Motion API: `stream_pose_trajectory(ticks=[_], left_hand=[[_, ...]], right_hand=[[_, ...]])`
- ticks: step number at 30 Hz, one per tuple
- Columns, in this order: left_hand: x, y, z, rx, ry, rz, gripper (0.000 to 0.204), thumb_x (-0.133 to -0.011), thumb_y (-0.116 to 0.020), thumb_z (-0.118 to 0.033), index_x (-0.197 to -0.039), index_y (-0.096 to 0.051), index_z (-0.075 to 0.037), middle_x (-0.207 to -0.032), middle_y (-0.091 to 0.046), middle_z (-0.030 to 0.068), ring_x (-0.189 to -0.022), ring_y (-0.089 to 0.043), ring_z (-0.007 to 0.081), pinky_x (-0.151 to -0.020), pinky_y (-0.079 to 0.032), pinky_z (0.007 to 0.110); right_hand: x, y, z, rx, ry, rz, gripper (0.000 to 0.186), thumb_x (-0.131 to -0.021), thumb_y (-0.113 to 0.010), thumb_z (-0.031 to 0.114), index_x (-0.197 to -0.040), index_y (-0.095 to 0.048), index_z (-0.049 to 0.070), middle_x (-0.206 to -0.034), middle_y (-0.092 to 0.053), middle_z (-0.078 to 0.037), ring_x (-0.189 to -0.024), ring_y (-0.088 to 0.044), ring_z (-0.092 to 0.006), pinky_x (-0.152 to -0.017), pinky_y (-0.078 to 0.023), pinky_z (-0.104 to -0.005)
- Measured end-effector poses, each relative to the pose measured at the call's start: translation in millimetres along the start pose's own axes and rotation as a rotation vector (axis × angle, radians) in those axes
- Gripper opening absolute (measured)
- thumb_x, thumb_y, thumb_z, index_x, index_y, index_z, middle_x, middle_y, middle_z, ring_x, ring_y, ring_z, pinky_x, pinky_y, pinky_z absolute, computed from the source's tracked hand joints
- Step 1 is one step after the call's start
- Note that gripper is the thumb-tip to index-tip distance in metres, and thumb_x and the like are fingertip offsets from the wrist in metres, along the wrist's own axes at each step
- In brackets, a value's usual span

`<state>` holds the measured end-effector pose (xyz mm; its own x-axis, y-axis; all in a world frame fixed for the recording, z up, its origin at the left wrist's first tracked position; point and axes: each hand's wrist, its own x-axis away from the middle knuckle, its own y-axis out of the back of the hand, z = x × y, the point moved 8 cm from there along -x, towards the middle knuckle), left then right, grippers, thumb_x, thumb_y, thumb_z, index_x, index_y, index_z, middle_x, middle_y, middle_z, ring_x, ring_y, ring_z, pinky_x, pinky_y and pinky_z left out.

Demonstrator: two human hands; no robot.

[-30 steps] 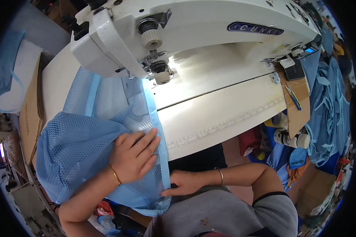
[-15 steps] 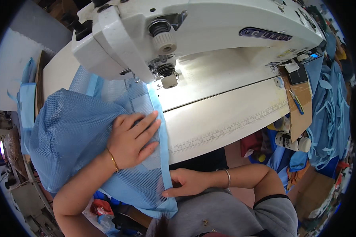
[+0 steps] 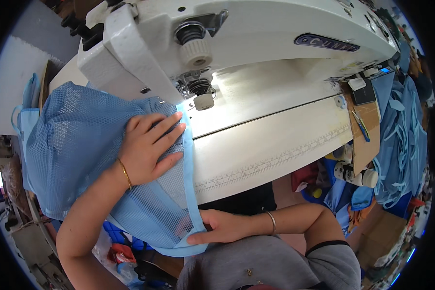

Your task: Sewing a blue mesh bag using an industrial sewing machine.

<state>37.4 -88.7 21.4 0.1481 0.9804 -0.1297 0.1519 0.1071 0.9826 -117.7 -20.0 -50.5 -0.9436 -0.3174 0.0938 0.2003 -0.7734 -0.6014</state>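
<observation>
Blue mesh fabric (image 3: pixel 72 154) with a pale blue binding strip (image 3: pixel 189 179) along its right edge runs under the needle area (image 3: pixel 198 94) of a white sewing machine (image 3: pixel 246 34). My left hand (image 3: pixel 150 147) lies on the mesh just below the needle, fingers stretched out and somewhat apart, fingertips reaching the strip. My right hand (image 3: pixel 220 224) grips the lower end of the bound edge at the front of the table, its thumb on top and its fingers behind the fabric, partly seen through the mesh.
At the right, a cardboard piece (image 3: pixel 364 152) holds a blue pen (image 3: pixel 360 125) and a dark device (image 3: pixel 365 96), beside a white bottle (image 3: pixel 360 176) and hanging blue cloth strips (image 3: pixel 401 145). Folded blue pieces (image 3: pixel 29 116) stand at the left. A ruler scale (image 3: pixel 270 154) crosses the table.
My left hand has moved up and left toward the needle, carrying the mesh with it. The bunched fabric has shifted up and left; my right hand still holds the lower edge.
</observation>
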Motion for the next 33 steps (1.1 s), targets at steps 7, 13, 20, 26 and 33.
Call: stream_pose_trajectory(ticks=[7, 13, 20, 26, 33], left_hand=[[-7, 0, 17, -0.039, -0.029, -0.017, 0.050, -0.082, -0.064, -0.033, -0.127, -0.058, -0.011, -0.132, -0.055, 0.0072, -0.114, -0.051, 0.0276, -0.096, -0.034, 0.043], [-7, -4, 37, -0.061, -0.024, -0.005, 0.048, -0.083, -0.064, -0.032, -0.126, -0.059, -0.011, -0.129, -0.057, 0.0081, -0.115, -0.050, 0.0291, -0.097, -0.034, 0.043], [23, 62, -22, -0.045, 0.014, -0.074, 0.041, -0.081, -0.067, -0.022, -0.118, -0.062, -0.005, -0.127, -0.058, 0.0126, -0.115, -0.054, 0.0320, -0.091, -0.042, 0.045], [142, 75, -80, -0.117, 0.184, -0.260, 0.035, -0.081, -0.065, -0.018, -0.114, -0.063, -0.007, -0.118, -0.064, 0.0152, -0.110, -0.057, 0.0320, -0.091, -0.041, 0.044], [171, 47, -80, -0.429, 0.110, -0.443, 0.020, -0.086, -0.062, -0.010, -0.106, -0.060, -0.010, -0.107, -0.070, 0.0080, -0.100, -0.064, 0.0212, -0.100, -0.036, 0.041]], right_hand=[[-4, -7, 5, -0.446, -0.189, 0.020, 0.049, -0.098, -0.056, 0.021, -0.137, -0.036, 0.000, -0.127, -0.051, -0.011, -0.117, -0.052, -0.0184, -0.085, -0.056, -0.0329], [-1, -4, 25, -0.245, -0.015, -0.088, 0.049, -0.095, -0.060, 0.018, -0.135, -0.039, 0.001, -0.129, -0.050, -0.014, -0.097, -0.063, -0.0200, -0.084, -0.052, -0.0301], [14, 9, 64, 0.365, 0.408, -0.469, 0.045, -0.085, -0.050, -0.008, -0.130, -0.052, 0.000, -0.131, -0.048, -0.014, -0.116, -0.054, -0.0240, -0.096, -0.043, -0.0307], [2, 1, 22, -0.502, 0.080, -0.359, 0.053, -0.086, -0.061, -0.001, -0.136, -0.045, 0.001, -0.118, -0.059, -0.007, -0.107, -0.056, -0.0162, -0.091, -0.046, -0.0271], [-13, -39, 31, 0.378, 0.419, -0.249, 0.062, -0.082, -0.075, 0.014, -0.134, -0.045, 0.002, -0.138, -0.047, -0.009, -0.131, -0.040, -0.0226, -0.107, -0.033, -0.0383]])
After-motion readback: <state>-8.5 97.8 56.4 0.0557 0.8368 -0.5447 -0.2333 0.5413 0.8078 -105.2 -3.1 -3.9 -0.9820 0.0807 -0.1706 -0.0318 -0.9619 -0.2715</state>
